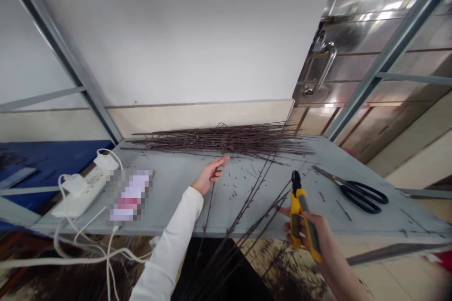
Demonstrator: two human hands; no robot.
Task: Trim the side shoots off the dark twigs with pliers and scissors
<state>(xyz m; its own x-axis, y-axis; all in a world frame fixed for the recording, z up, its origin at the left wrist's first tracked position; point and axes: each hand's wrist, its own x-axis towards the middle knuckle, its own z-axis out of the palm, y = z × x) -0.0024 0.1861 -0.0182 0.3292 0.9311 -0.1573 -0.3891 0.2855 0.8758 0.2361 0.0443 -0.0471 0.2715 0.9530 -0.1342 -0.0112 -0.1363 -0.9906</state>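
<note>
My left hand (211,176) is over the middle of the grey shelf, index finger stretched out and the other fingers curled. A thin dark twig (209,207) runs down from its fingers towards my lap. In my right hand (318,233) is a pair of pliers (306,225) with yellow and grey handles and black jaws pointing up; the handles are spread. Several long twigs (243,207) slant between my hands, from the shelf down over my lap. Beyond my left hand a thick bundle of dark twigs (212,141) lies along the back of the shelf.
Black-handled scissors (363,193) lie at the right. Small twig clippings (233,194) are scattered over the shelf (169,197). At the left are a phone (130,197), a white power strip (83,193) and loose cables. Metal posts stand at both sides; cut twigs litter the floor.
</note>
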